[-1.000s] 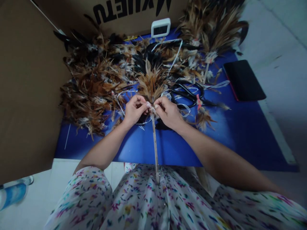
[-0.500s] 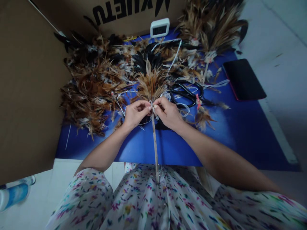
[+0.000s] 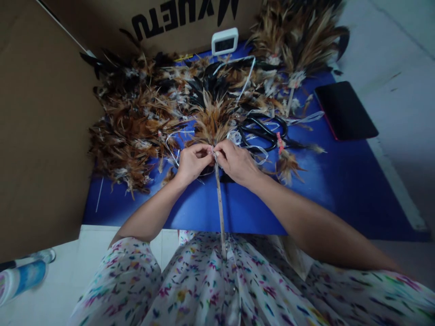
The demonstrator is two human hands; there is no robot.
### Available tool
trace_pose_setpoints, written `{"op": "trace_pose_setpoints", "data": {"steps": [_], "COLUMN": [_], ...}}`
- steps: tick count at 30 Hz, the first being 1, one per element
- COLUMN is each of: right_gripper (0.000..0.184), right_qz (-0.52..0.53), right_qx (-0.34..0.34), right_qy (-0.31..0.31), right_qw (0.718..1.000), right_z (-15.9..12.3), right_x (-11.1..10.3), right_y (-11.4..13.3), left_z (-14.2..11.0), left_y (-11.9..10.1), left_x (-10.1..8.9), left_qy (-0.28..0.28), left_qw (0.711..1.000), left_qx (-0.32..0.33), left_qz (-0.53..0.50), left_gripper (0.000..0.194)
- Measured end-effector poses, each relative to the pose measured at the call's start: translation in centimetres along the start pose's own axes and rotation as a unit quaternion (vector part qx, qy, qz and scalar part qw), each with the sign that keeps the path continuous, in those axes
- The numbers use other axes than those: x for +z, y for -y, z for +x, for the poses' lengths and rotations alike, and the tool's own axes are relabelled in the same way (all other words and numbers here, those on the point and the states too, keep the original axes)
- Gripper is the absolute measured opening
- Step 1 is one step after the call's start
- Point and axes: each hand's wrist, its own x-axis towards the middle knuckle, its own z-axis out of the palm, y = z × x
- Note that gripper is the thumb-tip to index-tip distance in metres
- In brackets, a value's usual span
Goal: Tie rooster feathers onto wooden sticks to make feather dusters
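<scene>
Brown and black feathers fan out from the top of a thin wooden stick [image 3: 219, 203], forming a small feather duster [image 3: 212, 120] in front of me. Its lower end reaches down to my lap. Where feathers meet stick, my left hand [image 3: 194, 164] pinches a whitish plastic string [image 3: 213, 152] from the left. My right hand [image 3: 236, 162] pinches at the same spot from the right, fingertips almost touching the left ones. Most of the string there is hidden by my fingers. Black-handled scissors [image 3: 261, 131] lie just beyond my right hand, with loose white string [image 3: 234, 136] beside them.
Loose feathers [image 3: 136, 117] cover the blue table [image 3: 326, 194] at the left and back. Finished-looking feather dusters [image 3: 299, 40] lie back right, near a dark tablet [image 3: 345, 111]. A small white digital display [image 3: 224, 41] stands before a cardboard box [image 3: 190, 31]. Another cardboard panel [image 3: 41, 127] rises at left.
My fingertips have drawn together at the duster's neck. A small string loop visible between them half a second ago is now mostly covered. The duster stays in place.
</scene>
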Motion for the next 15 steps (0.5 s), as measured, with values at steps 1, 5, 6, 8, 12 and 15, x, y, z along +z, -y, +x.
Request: {"op": "trace_pose_setpoints", "data": {"steps": [1,5,6,8,12,15], "right_gripper": [0.017,0.021,0.022,0.021,0.016,0.019], "right_qz": [-0.014,-0.064,-0.071,-0.067,0.042,0.139], "right_qx": [-0.005,-0.025,-0.025,-0.020,0.007,0.027], "right_qy": [0.002,0.014,0.018,0.023,0.009,0.009], "right_qw": [1.000,0.998,0.997,0.997,0.999,0.990], "right_z": [0.0,0.1,0.1,0.1,0.0,-0.2], "right_x": [0.0,-0.1,-0.1,-0.2,-0.6,-1.1], "right_y": [0.0,0.1,0.1,0.1,0.0,-0.2], "left_z": [0.0,0.1,0.1,0.2,0.2,0.1], "left_y": [0.1,0.2,0.2,0.2,0.1,0.0], "left_x": [0.0,-0.1,-0.1,-0.2,-0.3,-0.3], "left_qy": [-0.001,0.005,0.009,0.014,0.021,0.027], "left_qw": [1.000,0.999,0.999,0.998,0.998,0.998], "left_qx": [0.006,0.033,0.037,0.040,0.027,0.020], "left_qz": [0.006,0.032,0.037,0.047,0.050,0.044], "left_gripper": [0.018,0.011,0.010,0.011,0.013,0.014]}}
